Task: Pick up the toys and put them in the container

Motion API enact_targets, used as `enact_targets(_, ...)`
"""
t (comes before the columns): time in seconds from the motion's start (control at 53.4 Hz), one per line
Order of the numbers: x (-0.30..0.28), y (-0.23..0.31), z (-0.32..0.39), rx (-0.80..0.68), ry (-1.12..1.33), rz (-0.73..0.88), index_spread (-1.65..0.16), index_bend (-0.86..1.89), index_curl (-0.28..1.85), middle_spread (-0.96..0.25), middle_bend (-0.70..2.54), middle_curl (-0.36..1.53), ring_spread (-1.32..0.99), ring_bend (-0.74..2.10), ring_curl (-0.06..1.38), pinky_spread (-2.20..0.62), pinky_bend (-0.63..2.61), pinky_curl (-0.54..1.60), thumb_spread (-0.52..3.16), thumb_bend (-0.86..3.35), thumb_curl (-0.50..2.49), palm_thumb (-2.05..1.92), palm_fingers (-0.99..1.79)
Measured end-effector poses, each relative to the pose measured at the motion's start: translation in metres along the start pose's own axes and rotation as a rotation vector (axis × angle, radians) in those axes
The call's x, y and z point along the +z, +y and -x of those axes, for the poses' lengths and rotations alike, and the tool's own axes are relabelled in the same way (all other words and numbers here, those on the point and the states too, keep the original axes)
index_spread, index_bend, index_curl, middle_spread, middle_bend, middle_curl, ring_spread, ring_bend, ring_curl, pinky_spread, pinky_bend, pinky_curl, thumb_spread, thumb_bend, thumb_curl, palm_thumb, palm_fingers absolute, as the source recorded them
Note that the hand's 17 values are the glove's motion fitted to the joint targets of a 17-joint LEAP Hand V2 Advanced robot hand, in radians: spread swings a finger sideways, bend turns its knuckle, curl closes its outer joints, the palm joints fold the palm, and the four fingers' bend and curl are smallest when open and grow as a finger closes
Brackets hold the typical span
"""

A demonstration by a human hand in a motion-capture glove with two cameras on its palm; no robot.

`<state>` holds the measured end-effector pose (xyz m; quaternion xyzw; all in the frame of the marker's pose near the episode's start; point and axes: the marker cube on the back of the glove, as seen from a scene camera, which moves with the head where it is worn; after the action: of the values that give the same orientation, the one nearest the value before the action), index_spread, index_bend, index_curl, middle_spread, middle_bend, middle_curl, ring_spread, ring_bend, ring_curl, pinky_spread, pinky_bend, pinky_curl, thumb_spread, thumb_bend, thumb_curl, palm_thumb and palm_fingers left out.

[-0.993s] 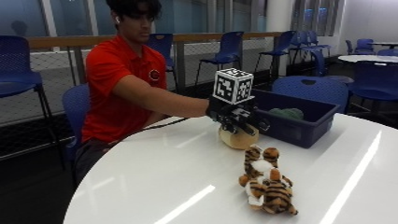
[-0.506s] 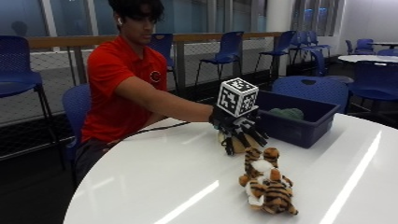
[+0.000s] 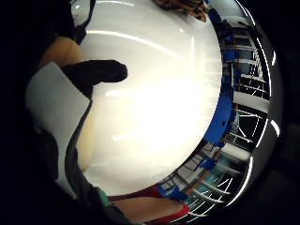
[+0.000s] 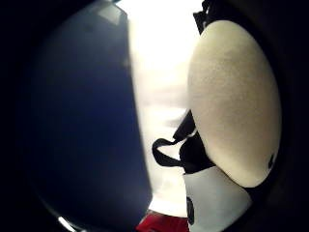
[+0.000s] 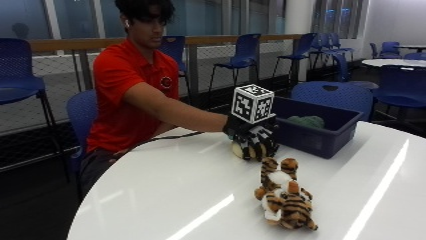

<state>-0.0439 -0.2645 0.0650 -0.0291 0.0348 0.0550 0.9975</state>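
My gloved right hand [image 5: 253, 138] rests on top of a cream plush toy [image 5: 237, 149] on the white table [image 5: 166, 200], and its fingers [image 3: 95, 73] curl down around the toy. The toy bulges close to the palm [image 4: 236, 106] and still touches the table. It lies right beside the near wall of the blue container [image 5: 317, 140], whose dark side fills the thumb side palm view [image 4: 82, 121]. A green toy [image 5: 305, 121] lies inside the container. A striped tiger plush [image 5: 285, 201] lies on the table nearer the front, apart from the hand.
The person's bare forearm [image 5: 173, 114] reaches across the table's back edge. Blue chairs [image 5: 333, 95] stand behind the container. Bare tabletop spreads to the left of and in front of the tiger.
The hand has come down from just above the cream toy, and its fingers now wrap over it. The tiger and the container have not moved.
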Motion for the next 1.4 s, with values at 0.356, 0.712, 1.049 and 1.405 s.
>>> enact_targets(0.356, -0.001, 0.0, 0.003, -0.045, -0.047, -0.102, -0.39, 0.26, 0.34, -0.37, 0.49, 0.42, -0.49, 0.89, 0.45, -0.4, 1.08, 0.41, 1.1, 0.2, 0.58, 0.63, 0.81)
enact_targets(0.712, -0.003, 0.001, 0.006, -0.063, -0.066, -0.106, -0.44, 0.38, 0.51, -0.46, 0.61, 0.57, -0.59, 0.94, 0.54, -0.4, 1.09, 0.46, 0.84, 0.19, 0.79, 0.69, 0.78)
enact_targets(1.049, -0.027, 0.009, -0.005, -0.068, -0.069, -0.092, -0.47, 0.38, 0.67, -0.5, 0.66, 0.7, -0.62, 1.02, 0.62, -0.4, 1.15, 0.5, 0.73, 0.2, 0.94, 0.72, 0.68)
enact_targets(1.405, -0.126, 0.027, -0.004, -0.093, -0.061, -0.19, -0.51, 0.33, 0.84, -0.53, 0.68, 0.82, -0.61, 1.06, 0.68, -0.4, 1.18, 0.5, 0.64, 0.19, 1.07, 0.72, 0.63)
